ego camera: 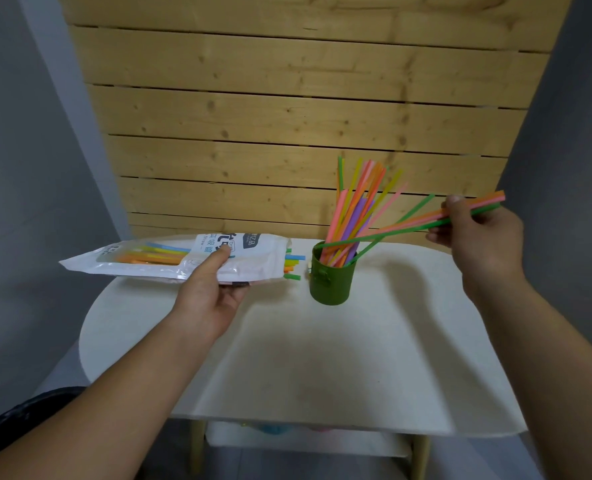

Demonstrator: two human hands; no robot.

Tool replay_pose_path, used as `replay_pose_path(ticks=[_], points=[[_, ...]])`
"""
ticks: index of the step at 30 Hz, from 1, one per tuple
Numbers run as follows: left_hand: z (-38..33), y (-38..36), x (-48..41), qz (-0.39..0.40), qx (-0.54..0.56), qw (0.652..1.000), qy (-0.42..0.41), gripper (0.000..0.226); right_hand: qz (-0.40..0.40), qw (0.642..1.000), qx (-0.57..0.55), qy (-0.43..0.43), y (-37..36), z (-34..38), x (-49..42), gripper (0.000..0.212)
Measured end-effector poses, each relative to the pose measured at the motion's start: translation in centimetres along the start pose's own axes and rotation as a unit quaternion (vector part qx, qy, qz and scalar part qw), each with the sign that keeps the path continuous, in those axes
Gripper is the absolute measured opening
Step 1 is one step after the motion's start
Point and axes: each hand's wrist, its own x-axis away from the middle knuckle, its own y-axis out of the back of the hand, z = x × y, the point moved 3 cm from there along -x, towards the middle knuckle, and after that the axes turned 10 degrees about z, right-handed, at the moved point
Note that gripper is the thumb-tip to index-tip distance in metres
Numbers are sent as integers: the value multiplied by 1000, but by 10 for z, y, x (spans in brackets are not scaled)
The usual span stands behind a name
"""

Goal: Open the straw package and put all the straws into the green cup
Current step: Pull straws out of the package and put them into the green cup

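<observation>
package (169, 261) horizontal, open, part full | green cup (331, 280) upright, perhaps half-filled with straws (351, 209)

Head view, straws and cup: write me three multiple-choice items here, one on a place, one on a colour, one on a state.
1. Where is the straw package?
A. in the left hand, above the table's left end
B. inside the cup
C. flat on the floor

2. What colour is the cup?
A. red
B. green
C. white

3. What is the right hand doing?
A. resting empty on the table
B. covering the cup
C. pinching a small bunch of straws whose far ends reach the cup

Answers: 1 A, its thumb lies on the package. 2 B, its wall is olive green. 3 C, fingers close on the bunch.
</observation>
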Motion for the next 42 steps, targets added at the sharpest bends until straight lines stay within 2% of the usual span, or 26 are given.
replay_pose_path(ticks=[5,12,19,26,30,33,36,39,41,42], points=[[1,-3,2,3,-6,1000,3,21,27,998,58,27,-6,10,1,27],[4,-4,5,4,-23,1000,16,16,105,988,116,5,-42,0,7,27],[7,-4,6,21,-33,999,25,21,124,989,57,-52,-63,-24,8,13],[6,-5,6,28,-24,999,18,29,143,988,44,-47,-65,-35,10,21],[6,-8,7,30,-20,999,16,28,147,987,28,-53,-59,-37,13,16],[7,-9,7,30,-17,999,17,29,157,985,27,-68,-57,-39,19,32],[7,-10,8,32,-13,999,16,30,143,981,69,-109,-55,-41,25,48],[6,-10,8,30,-10,999,11,29,167,962,116,-183,-58,-44,38,44],[4,-10,9,35,-11,999,8,28,220,939,72,-256,-68,-49,54,47],[4,-11,9,40,-15,999,6,28,236,925,11,-298,-76,-50,63,53]])
